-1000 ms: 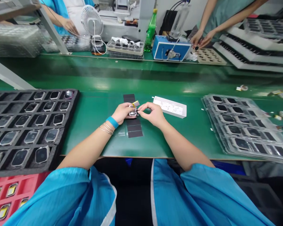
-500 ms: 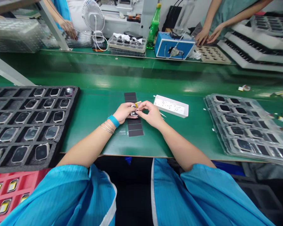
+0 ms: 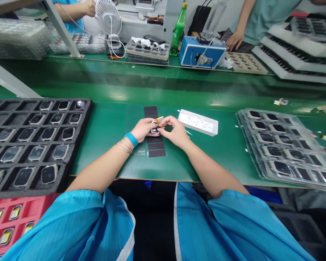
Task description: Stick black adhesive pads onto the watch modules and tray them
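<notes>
A white fan [image 3: 108, 17], a green bottle [image 3: 178, 30] and a blue box [image 3: 188, 54] stand left to right across the far side of the green worktop [image 3: 103, 81], a tan tray [image 3: 245, 62] with round recesses lying between the box and tiered white trays [image 3: 293, 59].

Head view, facing forward-down over workbench [image 3: 176, 166] (wide).

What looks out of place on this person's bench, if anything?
Small loose parts lie directly on the green bench near the clear trays, outside any container. Also, one watch in the black tray shows yellow, unlike its dark-faced neighbours. I see no obvious damage.
</notes>
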Demonstrator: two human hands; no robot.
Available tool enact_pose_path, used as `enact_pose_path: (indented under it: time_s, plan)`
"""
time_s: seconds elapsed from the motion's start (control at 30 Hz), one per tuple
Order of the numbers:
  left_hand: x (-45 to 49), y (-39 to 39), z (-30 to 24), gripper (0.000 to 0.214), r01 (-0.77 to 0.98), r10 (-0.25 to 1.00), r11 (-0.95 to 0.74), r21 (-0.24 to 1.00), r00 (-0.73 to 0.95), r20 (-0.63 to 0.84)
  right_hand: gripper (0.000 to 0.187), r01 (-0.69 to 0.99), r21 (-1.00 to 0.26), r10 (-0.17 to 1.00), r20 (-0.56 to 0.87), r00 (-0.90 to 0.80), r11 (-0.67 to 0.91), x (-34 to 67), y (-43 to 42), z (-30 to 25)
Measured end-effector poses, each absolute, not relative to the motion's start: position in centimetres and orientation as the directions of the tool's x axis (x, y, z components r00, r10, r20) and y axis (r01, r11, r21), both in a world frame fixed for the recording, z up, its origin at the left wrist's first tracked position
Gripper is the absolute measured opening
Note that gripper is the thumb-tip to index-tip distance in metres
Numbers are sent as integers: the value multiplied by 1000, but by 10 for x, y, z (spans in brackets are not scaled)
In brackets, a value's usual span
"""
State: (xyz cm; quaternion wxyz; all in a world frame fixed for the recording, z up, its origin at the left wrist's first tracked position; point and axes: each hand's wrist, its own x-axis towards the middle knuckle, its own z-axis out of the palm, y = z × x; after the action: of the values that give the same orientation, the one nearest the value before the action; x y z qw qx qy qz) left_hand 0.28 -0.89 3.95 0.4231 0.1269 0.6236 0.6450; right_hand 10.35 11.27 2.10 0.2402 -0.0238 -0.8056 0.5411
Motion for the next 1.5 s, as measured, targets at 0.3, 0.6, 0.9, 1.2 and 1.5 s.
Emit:
enact_pose_path:
  time_s: [0.3, 0.6, 0.9, 1.2, 1.5]
  plan:
    - [3, -8, 38, 6, -388, 706, 134, 912, -609, -363, 17, -197, -862, 291, 360, -887, 467, 103, 112, 20]
    - [2, -9, 37, 8, -416, 690, 96, 905, -627, -361, 9, -141, -600, 224, 492, -841, 788, 104, 104, 20]
    - [2, -10, 38, 14, -408, 716, 120, 905, -595, -364, 40, -15, -899, 496, 255, -830, 438, 94, 126, 9]
    - [-2, -10, 32, 31, -478, 819, 90, 874, -464, -338, 19, -67, -868, 498, 343, -797, 491, 97, 121, 15]
    - [2, -7, 32, 15, -498, 748, 93, 862, -537, -391, 13, -71, -571, 316, 549, -774, 818, 100, 111, 17]
